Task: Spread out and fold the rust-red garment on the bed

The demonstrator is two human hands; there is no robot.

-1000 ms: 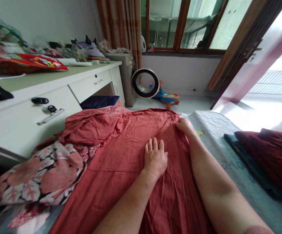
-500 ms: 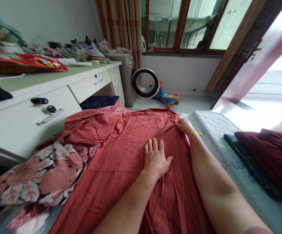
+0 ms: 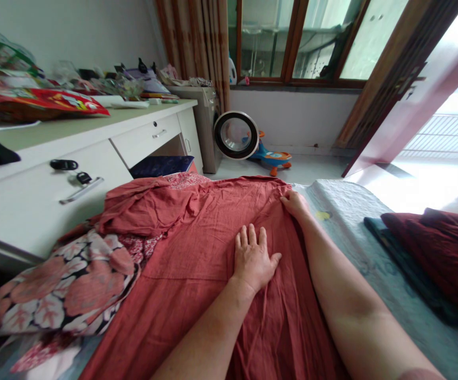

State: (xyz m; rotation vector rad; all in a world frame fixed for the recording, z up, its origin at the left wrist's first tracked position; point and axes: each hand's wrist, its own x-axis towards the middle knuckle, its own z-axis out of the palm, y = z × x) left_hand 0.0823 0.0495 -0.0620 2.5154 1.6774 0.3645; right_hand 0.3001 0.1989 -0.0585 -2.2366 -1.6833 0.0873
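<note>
A large rust-red cloth garment [image 3: 197,253] lies spread over the bed, with light creases across it. Flat on its middle rests my left hand [image 3: 254,258], fingers apart and holding nothing. At the garment's far right edge, my right hand [image 3: 293,203] has its fingers closed on the fabric. The upper left part of the garment is bunched. Beside it on the left lies a crumpled floral cloth [image 3: 74,285] in pink, white and black.
Folded dark red clothes [image 3: 435,253] lie on the pale blue bed cover [image 3: 343,211] at right. A cluttered white desk [image 3: 94,137] stands at left. Beyond are a washing machine with its round door [image 3: 236,135] open and a blue toy car [image 3: 270,156].
My right hand has shifted slightly to the left, drawing the garment's right edge inward and uncovering a bit more bed cover. My left hand has not moved.
</note>
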